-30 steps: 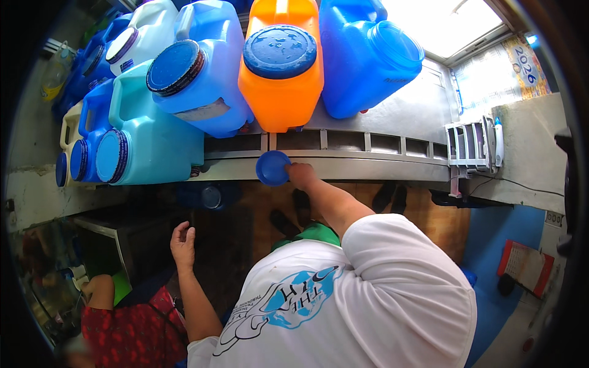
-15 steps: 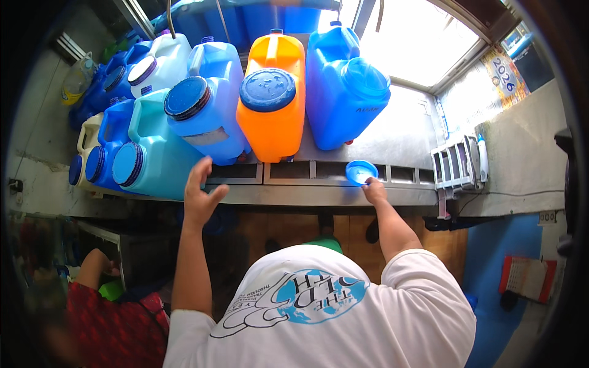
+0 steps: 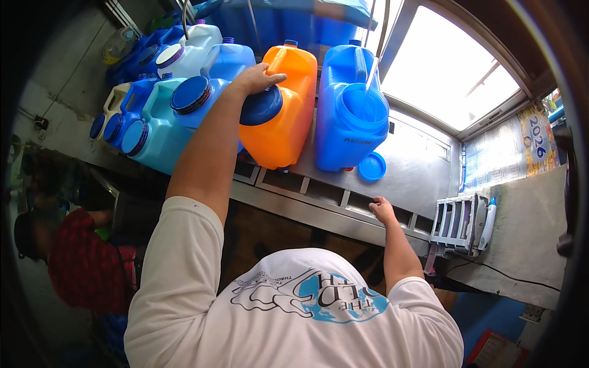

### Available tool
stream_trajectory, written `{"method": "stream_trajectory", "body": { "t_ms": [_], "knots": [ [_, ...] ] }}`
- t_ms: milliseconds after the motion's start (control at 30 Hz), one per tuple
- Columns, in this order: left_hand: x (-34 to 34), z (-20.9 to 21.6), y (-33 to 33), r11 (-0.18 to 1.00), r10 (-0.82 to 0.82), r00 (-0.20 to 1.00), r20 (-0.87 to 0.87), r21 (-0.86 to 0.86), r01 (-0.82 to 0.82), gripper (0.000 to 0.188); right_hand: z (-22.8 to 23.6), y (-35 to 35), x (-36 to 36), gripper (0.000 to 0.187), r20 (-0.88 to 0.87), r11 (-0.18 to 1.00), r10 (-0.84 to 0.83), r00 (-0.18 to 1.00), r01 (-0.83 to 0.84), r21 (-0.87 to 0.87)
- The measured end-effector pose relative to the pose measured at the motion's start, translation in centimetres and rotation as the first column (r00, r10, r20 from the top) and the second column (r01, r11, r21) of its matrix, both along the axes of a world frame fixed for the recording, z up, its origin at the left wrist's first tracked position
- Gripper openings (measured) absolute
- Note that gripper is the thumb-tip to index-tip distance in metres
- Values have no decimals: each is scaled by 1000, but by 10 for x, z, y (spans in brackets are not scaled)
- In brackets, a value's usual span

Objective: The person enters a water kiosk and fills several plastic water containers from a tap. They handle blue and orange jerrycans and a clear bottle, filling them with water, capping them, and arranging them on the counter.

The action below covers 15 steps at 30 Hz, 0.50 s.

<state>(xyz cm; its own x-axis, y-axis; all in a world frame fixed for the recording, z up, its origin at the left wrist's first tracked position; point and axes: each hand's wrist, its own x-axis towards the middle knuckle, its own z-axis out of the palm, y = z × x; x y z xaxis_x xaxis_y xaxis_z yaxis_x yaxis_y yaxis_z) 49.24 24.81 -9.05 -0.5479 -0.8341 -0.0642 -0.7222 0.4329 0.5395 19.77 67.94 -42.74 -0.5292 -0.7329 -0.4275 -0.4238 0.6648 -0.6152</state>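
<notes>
My left hand reaches over the orange jug, beside its handle and round dark blue lid. Its thumb and a finger are stretched apart; the other fingers are partly hidden. My right hand hovers by the counter's front edge with nothing in it, its fingers loosely bent and slightly apart. Just beyond it a round blue lid lies on the metal counter, at the foot of a blue jug. That jug's wide mouth is uncovered, and a pale streak, water or tube, runs down into it.
Left of the orange jug stand a lighter blue jug, a teal jug and several others. Thin pipes hang from above. A slotted grey rack stands at the right with a cord. A person in a red shirt is at the lower left.
My right hand has let go of the blue lid, now on the counter. My left hand has moved forward onto the orange jug. A pale streak now enters the open blue jug.
</notes>
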Motion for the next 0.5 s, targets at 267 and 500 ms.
{"method": "stream_trajectory", "body": {
  "t_ms": [267, 500],
  "knots": [
    [24, 4, 32, 988, -25, 972, 236, 155, -12, 65, 4, 135, 40, 48, 41, 945, 83, 996, -92, 313],
    [94, -3, 114, 978, -104, 992, 64, 188, 91, 51, 4, 184, 52, 46, 59, 972, -53, 997, 38, 231]
  ]
}}
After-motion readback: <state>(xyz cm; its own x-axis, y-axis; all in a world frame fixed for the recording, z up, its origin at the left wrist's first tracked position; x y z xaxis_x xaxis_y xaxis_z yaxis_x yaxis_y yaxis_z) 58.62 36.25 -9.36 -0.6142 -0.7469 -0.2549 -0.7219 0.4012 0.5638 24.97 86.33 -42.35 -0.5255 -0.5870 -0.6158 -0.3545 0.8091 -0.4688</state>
